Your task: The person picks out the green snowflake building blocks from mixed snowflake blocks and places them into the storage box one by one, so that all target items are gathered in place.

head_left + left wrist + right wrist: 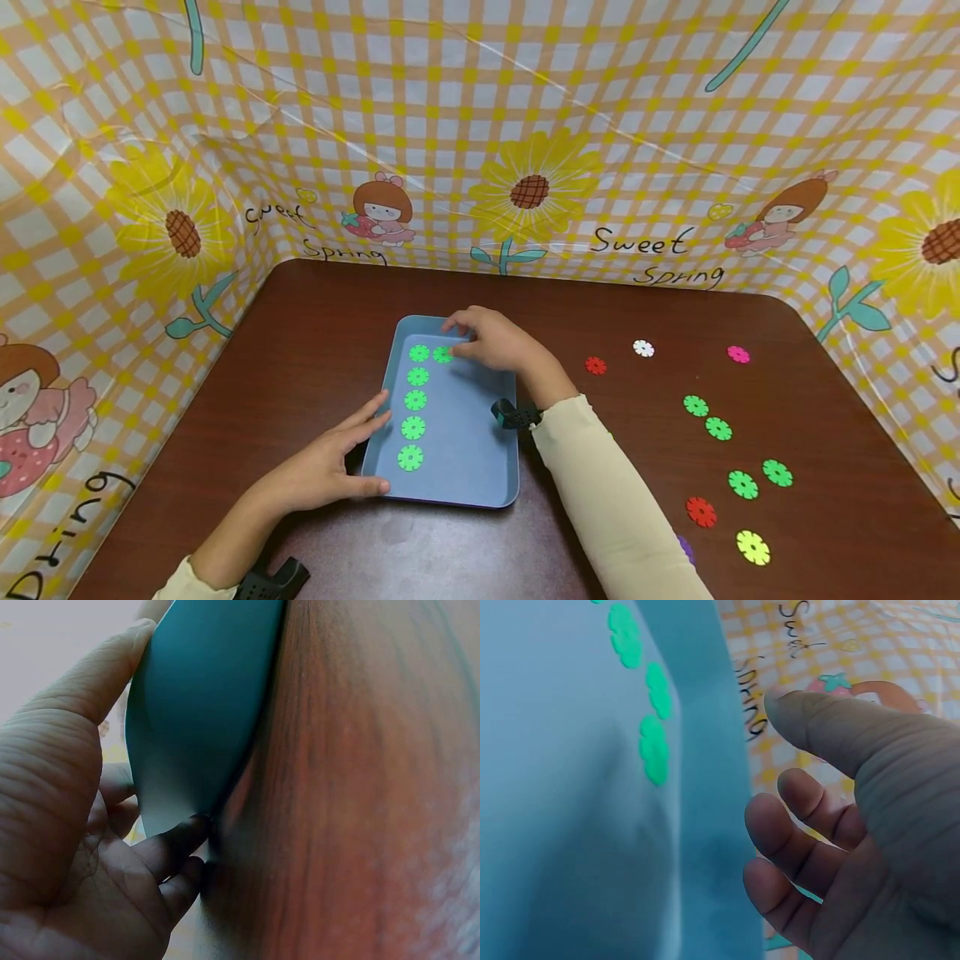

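A blue-grey tray (465,433) lies on the table. Inside it, several green notched discs (412,427) form a column along the left side, and one more green disc (442,355) sits right of the top one. My left hand (322,467) rests at the tray's near-left corner, fingers on the left rim and thumb on the near edge. In the left wrist view the thumb and fingertips touch the tray's outer wall (195,697). My right hand (495,337) hovers over the tray's far end, thumb by that disc. Nothing shows between its parted fingers (769,825) in the right wrist view.
Right of the tray, loose discs are scattered on the dark wooden table (315,333): red (701,512), white (643,348), pink (738,355), yellow (753,547), several green (743,485) and a partly hidden purple one (686,550). Checked cloth (450,100) stands round the table.
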`<state>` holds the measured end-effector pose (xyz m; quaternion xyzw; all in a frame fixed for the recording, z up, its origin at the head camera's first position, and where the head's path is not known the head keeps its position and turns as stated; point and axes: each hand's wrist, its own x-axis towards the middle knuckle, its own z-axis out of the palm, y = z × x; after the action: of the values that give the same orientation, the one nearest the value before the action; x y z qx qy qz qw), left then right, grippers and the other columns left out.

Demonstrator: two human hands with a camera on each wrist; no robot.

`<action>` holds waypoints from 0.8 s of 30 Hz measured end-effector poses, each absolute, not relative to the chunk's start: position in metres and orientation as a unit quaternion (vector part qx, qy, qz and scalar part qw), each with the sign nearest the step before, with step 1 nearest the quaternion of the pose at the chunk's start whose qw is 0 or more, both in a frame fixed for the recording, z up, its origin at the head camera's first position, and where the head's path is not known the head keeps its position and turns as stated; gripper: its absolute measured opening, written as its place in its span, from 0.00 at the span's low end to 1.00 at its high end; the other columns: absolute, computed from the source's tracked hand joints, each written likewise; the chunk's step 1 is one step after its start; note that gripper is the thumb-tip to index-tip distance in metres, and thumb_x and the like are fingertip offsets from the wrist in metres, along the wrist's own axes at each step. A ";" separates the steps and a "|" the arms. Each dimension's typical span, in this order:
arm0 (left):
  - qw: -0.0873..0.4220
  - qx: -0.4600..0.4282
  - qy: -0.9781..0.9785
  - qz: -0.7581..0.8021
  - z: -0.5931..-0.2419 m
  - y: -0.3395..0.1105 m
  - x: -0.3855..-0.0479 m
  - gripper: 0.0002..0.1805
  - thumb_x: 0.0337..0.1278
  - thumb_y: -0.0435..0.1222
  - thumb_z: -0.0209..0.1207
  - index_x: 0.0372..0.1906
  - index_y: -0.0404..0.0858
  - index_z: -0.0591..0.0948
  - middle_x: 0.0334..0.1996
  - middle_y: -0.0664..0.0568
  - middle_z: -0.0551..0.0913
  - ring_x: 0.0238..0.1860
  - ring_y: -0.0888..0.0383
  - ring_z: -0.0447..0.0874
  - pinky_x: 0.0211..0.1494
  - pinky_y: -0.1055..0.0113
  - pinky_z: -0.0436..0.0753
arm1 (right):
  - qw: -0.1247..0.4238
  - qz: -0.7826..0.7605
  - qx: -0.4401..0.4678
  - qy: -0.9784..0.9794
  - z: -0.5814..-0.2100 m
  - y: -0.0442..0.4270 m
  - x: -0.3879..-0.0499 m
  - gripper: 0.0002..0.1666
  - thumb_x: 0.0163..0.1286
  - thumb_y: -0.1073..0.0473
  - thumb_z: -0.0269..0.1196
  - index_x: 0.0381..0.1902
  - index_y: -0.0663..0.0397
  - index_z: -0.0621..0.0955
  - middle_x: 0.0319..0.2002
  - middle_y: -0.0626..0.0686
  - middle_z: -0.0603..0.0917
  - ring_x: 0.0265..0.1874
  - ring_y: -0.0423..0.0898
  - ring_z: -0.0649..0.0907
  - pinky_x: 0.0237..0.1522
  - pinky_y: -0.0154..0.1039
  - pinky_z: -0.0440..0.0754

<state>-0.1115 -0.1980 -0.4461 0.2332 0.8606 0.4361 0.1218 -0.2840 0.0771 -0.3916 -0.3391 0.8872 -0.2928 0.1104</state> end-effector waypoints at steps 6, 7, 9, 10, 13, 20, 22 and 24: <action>0.123 0.236 0.861 0.433 -0.446 -0.198 -0.111 0.54 0.51 0.51 0.72 0.77 0.34 0.59 0.80 0.55 0.43 0.78 0.50 0.44 0.69 0.41 0.60 | 0.089 -0.300 -0.335 0.889 -0.380 0.097 -0.274 0.20 0.70 0.58 0.66 0.58 0.55 0.80 0.44 0.54 0.77 0.38 0.48 0.76 0.39 0.42 0.76; 0.122 0.236 0.862 0.432 -0.446 -0.198 -0.111 0.54 0.51 0.52 0.72 0.77 0.34 0.59 0.80 0.55 0.43 0.78 0.50 0.44 0.69 0.41 0.60 | 0.086 -0.303 -0.334 0.889 -0.378 0.100 -0.273 0.20 0.70 0.58 0.66 0.58 0.55 0.79 0.44 0.54 0.77 0.38 0.48 0.76 0.39 0.43 0.76; 0.121 0.237 0.862 0.431 -0.446 -0.198 -0.110 0.54 0.51 0.52 0.72 0.77 0.34 0.59 0.80 0.55 0.43 0.78 0.50 0.44 0.69 0.41 0.61 | 0.083 -0.303 -0.328 0.891 -0.374 0.108 -0.269 0.20 0.70 0.58 0.66 0.58 0.55 0.79 0.44 0.54 0.77 0.38 0.48 0.77 0.40 0.43 0.77; 0.121 0.237 0.862 0.431 -0.446 -0.199 -0.110 0.53 0.51 0.52 0.72 0.77 0.35 0.59 0.80 0.55 0.43 0.78 0.50 0.44 0.69 0.41 0.61 | 0.081 -0.302 -0.324 0.893 -0.373 0.112 -0.268 0.20 0.70 0.58 0.66 0.58 0.55 0.79 0.45 0.54 0.77 0.39 0.48 0.77 0.40 0.44 0.77; 0.121 0.237 0.862 0.431 -0.446 -0.199 -0.110 0.53 0.51 0.52 0.72 0.77 0.35 0.59 0.80 0.56 0.43 0.78 0.51 0.44 0.69 0.41 0.61 | 0.076 -0.300 -0.316 0.897 -0.370 0.125 -0.262 0.19 0.70 0.57 0.66 0.57 0.54 0.80 0.44 0.53 0.77 0.40 0.48 0.76 0.40 0.44 0.76; 0.123 0.235 0.862 0.432 -0.447 -0.199 -0.110 0.53 0.51 0.52 0.72 0.77 0.35 0.59 0.80 0.56 0.43 0.78 0.50 0.45 0.68 0.40 0.61 | 0.064 -0.319 -0.299 0.897 -0.369 0.160 -0.252 0.19 0.70 0.60 0.66 0.56 0.58 0.79 0.48 0.56 0.79 0.45 0.49 0.78 0.47 0.48 0.77; 0.122 0.235 0.863 0.430 -0.447 -0.199 -0.110 0.53 0.51 0.52 0.72 0.77 0.35 0.59 0.80 0.56 0.43 0.77 0.50 0.45 0.68 0.40 0.61 | 0.062 -0.318 -0.290 0.900 -0.369 0.170 -0.249 0.18 0.70 0.60 0.66 0.56 0.57 0.79 0.50 0.56 0.79 0.47 0.50 0.79 0.49 0.50 0.77; 0.121 0.236 0.865 0.426 -0.447 -0.199 -0.110 0.53 0.51 0.52 0.72 0.77 0.35 0.59 0.80 0.56 0.44 0.77 0.50 0.45 0.68 0.40 0.61 | 0.057 -0.314 -0.285 0.904 -0.369 0.181 -0.247 0.18 0.70 0.60 0.66 0.56 0.55 0.79 0.50 0.55 0.79 0.48 0.52 0.80 0.50 0.51 0.77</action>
<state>-0.1102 -0.1991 -0.4474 0.2358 0.8650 0.4260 0.1211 -0.2466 0.1814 -0.3692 -0.2849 0.9040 -0.3136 0.0569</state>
